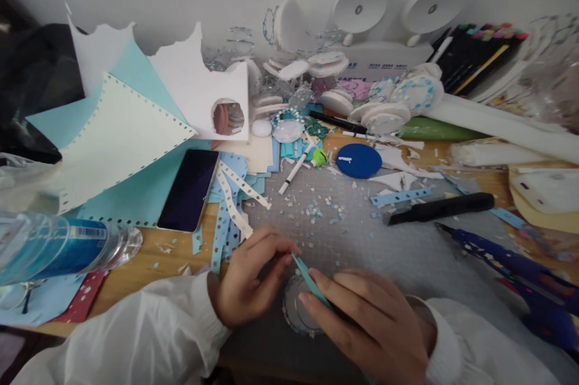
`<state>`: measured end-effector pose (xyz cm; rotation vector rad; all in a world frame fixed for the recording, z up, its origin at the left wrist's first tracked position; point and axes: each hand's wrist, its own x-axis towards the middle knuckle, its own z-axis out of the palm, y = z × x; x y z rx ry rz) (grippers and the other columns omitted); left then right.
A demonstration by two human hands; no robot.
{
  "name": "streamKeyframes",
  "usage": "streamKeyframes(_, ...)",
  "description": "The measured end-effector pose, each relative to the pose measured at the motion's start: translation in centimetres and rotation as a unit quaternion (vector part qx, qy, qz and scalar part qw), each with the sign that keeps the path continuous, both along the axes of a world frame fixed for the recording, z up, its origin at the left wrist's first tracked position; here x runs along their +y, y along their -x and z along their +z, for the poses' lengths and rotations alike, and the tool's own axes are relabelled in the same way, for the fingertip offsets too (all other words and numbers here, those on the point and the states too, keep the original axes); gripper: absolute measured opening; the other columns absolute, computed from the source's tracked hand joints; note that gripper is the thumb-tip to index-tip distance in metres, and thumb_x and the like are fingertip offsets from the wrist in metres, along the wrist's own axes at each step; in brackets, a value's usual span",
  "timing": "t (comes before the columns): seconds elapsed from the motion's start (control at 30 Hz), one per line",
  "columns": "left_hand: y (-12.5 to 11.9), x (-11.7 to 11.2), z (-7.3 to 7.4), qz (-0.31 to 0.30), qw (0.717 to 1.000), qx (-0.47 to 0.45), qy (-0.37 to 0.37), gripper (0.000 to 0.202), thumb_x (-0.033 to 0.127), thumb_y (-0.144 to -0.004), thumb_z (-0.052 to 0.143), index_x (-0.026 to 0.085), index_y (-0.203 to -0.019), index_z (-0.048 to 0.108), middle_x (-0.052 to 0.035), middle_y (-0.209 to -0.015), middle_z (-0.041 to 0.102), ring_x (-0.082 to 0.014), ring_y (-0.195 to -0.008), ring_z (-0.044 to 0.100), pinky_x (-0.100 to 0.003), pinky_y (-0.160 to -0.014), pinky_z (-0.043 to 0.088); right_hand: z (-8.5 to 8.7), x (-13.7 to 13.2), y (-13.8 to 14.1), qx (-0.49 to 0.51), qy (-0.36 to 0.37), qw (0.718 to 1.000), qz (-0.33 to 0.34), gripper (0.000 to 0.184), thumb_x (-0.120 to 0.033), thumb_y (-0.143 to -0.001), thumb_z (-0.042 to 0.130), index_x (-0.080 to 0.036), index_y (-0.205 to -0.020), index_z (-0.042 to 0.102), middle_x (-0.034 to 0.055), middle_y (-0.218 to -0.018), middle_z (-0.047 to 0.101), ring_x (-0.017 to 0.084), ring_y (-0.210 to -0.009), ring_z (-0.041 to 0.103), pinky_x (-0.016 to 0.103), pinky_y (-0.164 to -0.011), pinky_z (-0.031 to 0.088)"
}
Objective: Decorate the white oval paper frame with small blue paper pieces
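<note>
The right hand (362, 306) is nearly closed, thumb and fingers pinching a slim teal tool (312, 283); the left hand (253, 273) curls, thumb and forefinger close together at the tool's tip, though I cannot tell whether they grip anything; the tool's long axis runs aslant, tip toward the far left corner of the gray mat (371, 240); it sits above the mat's near edge, over a clear disc (293, 308).
</note>
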<state>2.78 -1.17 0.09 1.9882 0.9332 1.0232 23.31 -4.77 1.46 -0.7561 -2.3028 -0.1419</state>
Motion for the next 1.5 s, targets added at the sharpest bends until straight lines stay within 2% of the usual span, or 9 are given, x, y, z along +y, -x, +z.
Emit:
streamKeyframes(0.4, -0.3, -0.7, 0.1, 0.003, 0.999, 0.051, 0.020, 0.013, 0.009, -0.090, 0.041, 0.017, -0.093, 0.051, -0.0045, -0.080, 0.052, -0.0152, -0.074, 0.050, -0.026, -0.065, 0.042, 0.4, -0.3, 0.7, -0.002, -0.010, 1.000, -0.008, 0.026, -0.013, -0.095, 0.046, -0.018, -0.096, 0.071, 0.0036, -0.093, 0.075, 0.014, -0.084, 0.065, 0.027, -0.072, 0.054)
streamKeyframes(0.7, -0.5, -1.0, 0.0, -0.006, 0.998, 0.041, 0.050, 0.013, 0.009, -0.093, 0.037, 0.017, -0.090, 0.048, -0.0035, -0.081, 0.049, -0.0148, -0.075, 0.047, -0.026, -0.067, 0.039, 0.1, -0.6, 1.0, 0.008, -0.003, 1.000, -0.009, 0.026, -0.014, -0.095, 0.046, -0.017, -0.097, 0.072, 0.0036, -0.091, 0.075, 0.014, -0.083, 0.066, 0.027, -0.073, 0.053)
streamKeyframes(0.93, -0.7, -0.8, 0.7, -0.015, 0.995, 0.012, 0.097, 0.017, 0.015, -0.096, 0.034, 0.017, -0.086, 0.048, -0.0026, -0.078, 0.048, -0.0141, -0.073, 0.046, -0.025, -0.067, 0.039, 0.0, -0.8, 1.0, 0.011, 0.009, 1.000, -0.017, 0.023, -0.012, -0.093, 0.049, -0.018, -0.098, 0.071, 0.0041, -0.093, 0.074, 0.015, -0.085, 0.065, 0.028, -0.074, 0.054)
streamKeyframes(1.03, -0.5, -0.4, 0.9, -0.028, 0.987, -0.016, 0.155, 0.020, 0.023, -0.097, 0.037, 0.016, -0.085, 0.052, -0.0030, -0.077, 0.050, -0.0146, -0.072, 0.048, -0.026, -0.066, 0.040, 0.1, -0.2, 0.5, 0.056, 0.039, 0.998, 0.008, 0.022, -0.013, -0.093, 0.049, -0.018, -0.098, 0.071, 0.0045, -0.092, 0.073, 0.014, -0.082, 0.064, 0.026, -0.070, 0.054)
streamKeyframes(1.13, -0.1, 0.2, 0.8, -0.053, 0.967, -0.071, 0.237, 0.023, 0.030, -0.096, 0.045, 0.016, -0.084, 0.058, -0.0030, -0.077, 0.053, -0.0142, -0.071, 0.049, -0.025, -0.065, 0.040, 0.3, 0.6, -0.2, 0.153, 0.155, 0.975, 0.044, 0.021, -0.014, -0.093, 0.051, -0.018, -0.100, 0.069, 0.0043, -0.085, 0.070, 0.012, -0.074, 0.062, 0.023, -0.065, 0.054)
streamKeyframes(1.2, 0.3, 0.6, 0.6, -0.057, 0.953, -0.113, 0.274, 0.024, 0.032, -0.095, 0.048, 0.015, -0.084, 0.062, -0.0036, -0.077, 0.056, -0.0140, -0.071, 0.050, -0.025, -0.066, 0.040, 0.4, 1.2, -0.5, 0.239, 0.256, 0.936, 0.034, 0.019, -0.013, -0.089, 0.057, -0.021, -0.102, 0.069, 0.0017, -0.078, 0.067, 0.011, -0.068, 0.061, 0.021, -0.060, 0.053)
streamKeyframes(1.27, 0.5, 0.8, 0.4, -0.051, 0.944, -0.145, 0.291, 0.025, 0.033, -0.094, 0.051, 0.016, -0.085, 0.066, -0.0042, -0.077, 0.058, -0.0139, -0.071, 0.051, -0.026, -0.066, 0.041, 0.5, 1.5, -0.7, 0.321, 0.317, 0.892, 0.018, 0.022, -0.011, -0.084, 0.064, -0.025, -0.099, 0.070, -0.0003, -0.075, 0.066, 0.011, -0.064, 0.061, 0.021, -0.056, 0.052)
streamKeyframes(1.37, 0.5, 1.0, 0.4, -0.043, 0.935, -0.175, 0.305, 0.022, 0.034, -0.089, 0.059, 0.016, -0.085, 0.070, -0.0050, -0.077, 0.062, -0.0145, -0.071, 0.055, -0.026, -0.067, 0.043, 0.3, 1.8, -0.7, 0.374, 0.357, 0.856, 0.013, 0.021, -0.011, -0.080, 0.068, -0.027, -0.094, 0.072, 0.0001, -0.075, 0.068, 0.012, -0.064, 0.063, 0.021, -0.054, 0.052)
streamKeyframes(1.5, 0.1, 1.0, 0.7, -0.067, 0.921, -0.206, 0.325, 0.019, 0.034, -0.083, 0.068, 0.015, -0.084, 0.071, -0.0047, -0.075, 0.064, -0.0139, -0.070, 0.058, -0.025, -0.065, 0.047, 0.0, 1.8, -0.4, 0.380, 0.374, 0.845, 0.041, 0.019, -0.013, -0.081, 0.069, -0.026, -0.094, 0.073, 0.0006, -0.075, 0.067, 0.011, -0.063, 0.061, 0.021, -0.054, 0.051)
